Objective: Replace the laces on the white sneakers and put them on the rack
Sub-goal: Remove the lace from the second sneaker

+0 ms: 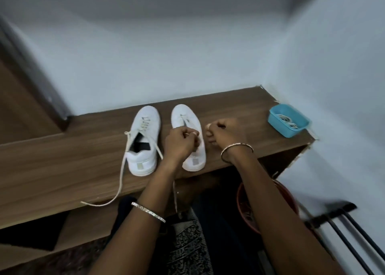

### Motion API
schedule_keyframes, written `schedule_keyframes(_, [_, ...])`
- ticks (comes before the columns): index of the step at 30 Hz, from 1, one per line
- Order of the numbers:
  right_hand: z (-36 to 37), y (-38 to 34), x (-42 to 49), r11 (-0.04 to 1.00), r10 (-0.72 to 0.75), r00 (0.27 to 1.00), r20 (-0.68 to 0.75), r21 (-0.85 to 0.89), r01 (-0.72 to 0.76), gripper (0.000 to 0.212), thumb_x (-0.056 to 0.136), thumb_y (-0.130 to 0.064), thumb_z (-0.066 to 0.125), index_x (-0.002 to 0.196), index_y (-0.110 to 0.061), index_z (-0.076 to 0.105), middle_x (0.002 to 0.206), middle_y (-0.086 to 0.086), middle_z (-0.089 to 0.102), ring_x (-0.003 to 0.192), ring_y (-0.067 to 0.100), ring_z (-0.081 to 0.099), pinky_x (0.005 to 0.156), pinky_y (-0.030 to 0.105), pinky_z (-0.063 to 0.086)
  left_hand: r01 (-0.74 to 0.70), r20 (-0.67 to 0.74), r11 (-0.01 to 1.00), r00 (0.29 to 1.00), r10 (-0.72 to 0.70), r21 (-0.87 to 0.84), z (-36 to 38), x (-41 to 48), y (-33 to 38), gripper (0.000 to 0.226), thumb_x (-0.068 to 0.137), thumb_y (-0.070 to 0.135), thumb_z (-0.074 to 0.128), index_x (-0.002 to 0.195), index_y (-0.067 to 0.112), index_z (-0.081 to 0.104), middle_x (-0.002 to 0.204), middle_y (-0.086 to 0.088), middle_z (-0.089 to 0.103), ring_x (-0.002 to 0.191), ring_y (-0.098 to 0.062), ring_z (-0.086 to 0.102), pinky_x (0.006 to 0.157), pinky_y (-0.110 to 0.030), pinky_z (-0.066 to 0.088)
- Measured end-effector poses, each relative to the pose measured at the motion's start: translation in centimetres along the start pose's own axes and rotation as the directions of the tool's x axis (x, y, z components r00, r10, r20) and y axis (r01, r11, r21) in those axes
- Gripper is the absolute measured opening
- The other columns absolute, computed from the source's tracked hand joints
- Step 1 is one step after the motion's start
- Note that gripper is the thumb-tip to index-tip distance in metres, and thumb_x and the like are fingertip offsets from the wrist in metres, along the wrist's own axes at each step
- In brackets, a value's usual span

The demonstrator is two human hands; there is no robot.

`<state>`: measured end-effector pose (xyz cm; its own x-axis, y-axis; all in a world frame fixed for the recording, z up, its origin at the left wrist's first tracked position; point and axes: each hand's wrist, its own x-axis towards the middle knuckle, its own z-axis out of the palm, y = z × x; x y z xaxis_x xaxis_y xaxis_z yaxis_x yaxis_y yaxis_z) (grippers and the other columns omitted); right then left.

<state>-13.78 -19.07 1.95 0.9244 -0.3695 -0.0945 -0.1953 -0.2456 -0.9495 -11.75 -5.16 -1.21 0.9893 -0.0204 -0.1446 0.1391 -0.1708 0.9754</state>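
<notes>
A: Nearest first, what have we got?
B: Two bare forearms, one metal bangle each: silver band (148, 211) on the left, thin gold bangle (237, 149) on the right. Black rod rack (341, 231) is low right.
A: Hands?
B: Left hand (180, 142) is curled and pinches a flat pale lace (190, 126) over the right sneaker (187, 116). Right hand (220, 131) is just beside it, fingers curled; what it pinches we cannot tell.
A: Shoes?
B: We count two, smooth and white, side by side on the wood-grain bench (62, 166). The left sneaker (145, 126) has a loose cord (124, 164) trailing off the edge. Farthest is one squarish blue plastic basket (279, 118).
</notes>
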Motion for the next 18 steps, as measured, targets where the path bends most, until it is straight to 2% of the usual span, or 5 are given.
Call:
schedule_keyframes(6, [7.9, -2.2, -2.0, 0.99, -0.137, 0.984, 0.111, -0.011, 0.139, 0.014, 0.087, -0.011, 0.066, 0.078, -0.012, 0.076, 0.064, 0.003, 0.073, 0.062, 0.018, 0.072, 0.069, 0.038, 0.062, -0.058, -0.274, 0.997, 0.961, 0.04, -0.058, -8.9, 0.3, -0.8, 0.018, 0.093, 0.005, 0.055, 0.084, 0.011, 0.07, 0.068, -0.01, 0.07, 0.058, -0.023, 0.069, 0.068, -0.043, 0.06])
schedule_keyframes(10, [11.8, -2.3, -1.4, 0.967, -0.22, 0.963, 0.155, -0.094, 0.236, 0.014, 0.084, -0.012, 0.069, 0.077, -0.023, 0.076, 0.065, -0.007, 0.071, 0.066, 0.011, 0.07, 0.07, 0.028, 0.058, -0.075, -0.45, 0.987, 0.883, 0.131, 0.14, -13.2, 1.5, -2.6, 0.017, 0.081, 0.019, 0.057, 0.082, 0.026, 0.073, 0.079, -0.002, 0.075, 0.071, -0.023, 0.072, 0.07, -0.041, 0.06])
schedule_keyframes(12, [13.2, -2.2, -1.1, 0.956, -0.239, 0.957, 0.163, -0.135, 0.262, 0.014, 0.085, -0.006, 0.068, 0.084, -0.015, 0.078, 0.071, -0.006, 0.071, 0.063, 0.001, 0.064, 0.064, 0.008, 0.048, -0.074, -0.463, 0.964, 0.866, 0.189, 0.255, -14.3, 2.1, -3.5, 0.017, 0.086, 0.015, 0.06, 0.09, 0.021, 0.076, 0.086, 0.0, 0.075, 0.077, -0.018, 0.07, 0.067, -0.024, 0.053])
schedule_keyframes(14, [14.5, -2.2, -0.6, 0.94, -0.255, 0.95, 0.183, -0.182, 0.287, 0.016, 0.084, -0.003, 0.067, 0.088, -0.012, 0.079, 0.082, -0.003, 0.075, 0.066, -0.001, 0.062, 0.063, 0.001, 0.043, -0.075, -0.455, 0.942, 0.861, 0.226, 0.326, -14.8, 2.9, -4.4, 0.017, 0.089, 0.01, 0.062, 0.096, 0.015, 0.077, 0.087, 0.004, 0.074, 0.078, -0.014, 0.067, 0.061, -0.01, 0.042])
schedule_keyframes(18, [16.7, -2.0, 1.1, 0.91, -0.265, 0.934, 0.238, -0.259, 0.324, 0.02, 0.083, -0.002, 0.065, 0.092, -0.013, 0.079, 0.093, 0.001, 0.077, 0.083, 0.013, 0.07, 0.078, 0.017, 0.052, -0.117, -0.394, 0.943, 0.887, 0.241, 0.312, -14.7, 4.4, -5.9, 0.017, 0.091, 0.012, 0.064, 0.099, 0.017, 0.077, 0.086, 0.005, 0.072, 0.079, -0.012, 0.069, 0.066, -0.023, 0.051])
